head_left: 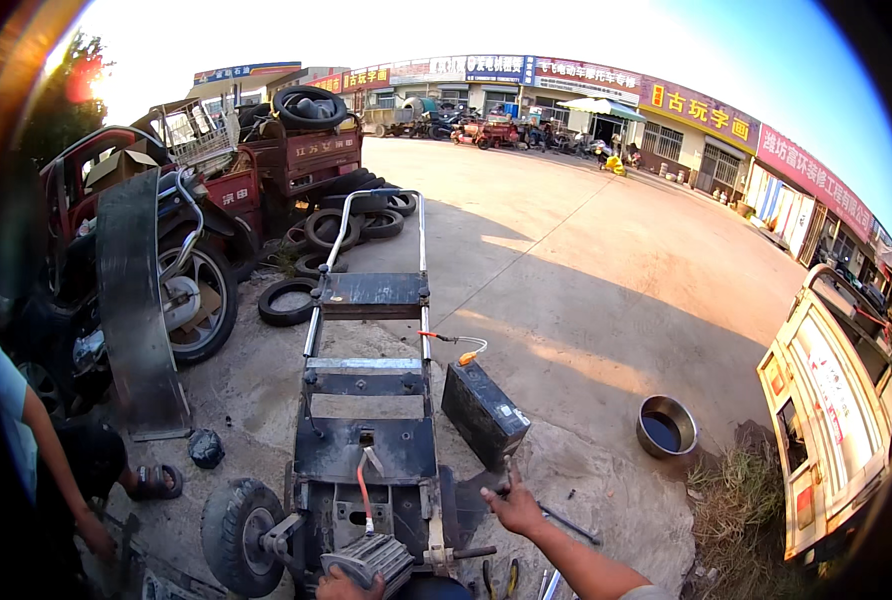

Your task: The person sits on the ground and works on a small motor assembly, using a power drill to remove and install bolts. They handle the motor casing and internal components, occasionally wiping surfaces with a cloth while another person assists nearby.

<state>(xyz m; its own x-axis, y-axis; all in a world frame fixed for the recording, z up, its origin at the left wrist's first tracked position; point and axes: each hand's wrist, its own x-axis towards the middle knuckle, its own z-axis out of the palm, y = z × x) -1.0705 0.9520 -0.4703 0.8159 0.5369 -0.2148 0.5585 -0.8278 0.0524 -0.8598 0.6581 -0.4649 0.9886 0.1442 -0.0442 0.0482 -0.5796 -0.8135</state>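
Note:
My left hand (350,586) is closed on the edge of a grey finned metal box (374,560) at the lower middle. A red cable (364,492) with a pale end runs up from beside that box onto the black deck of a tubular cart frame (366,445). My right hand (516,508) holds nothing; its fingers are apart and a fingertip points up at the lower corner of a black battery (486,412). Whether it touches the battery I cannot tell. An orange-tipped cable (469,355) joins the battery's top. A small black-tyred wheel (244,538) sits at the frame's left.
At left, another person's hand (96,535) hangs low beside a sandalled foot (156,482). Pliers (501,578) and a metal rod (571,522) lie near my right forearm. A metal bowl (666,426) with dark liquid stands right. Loose tyres (288,301) lie beyond, by a red cargo tricycle (306,155).

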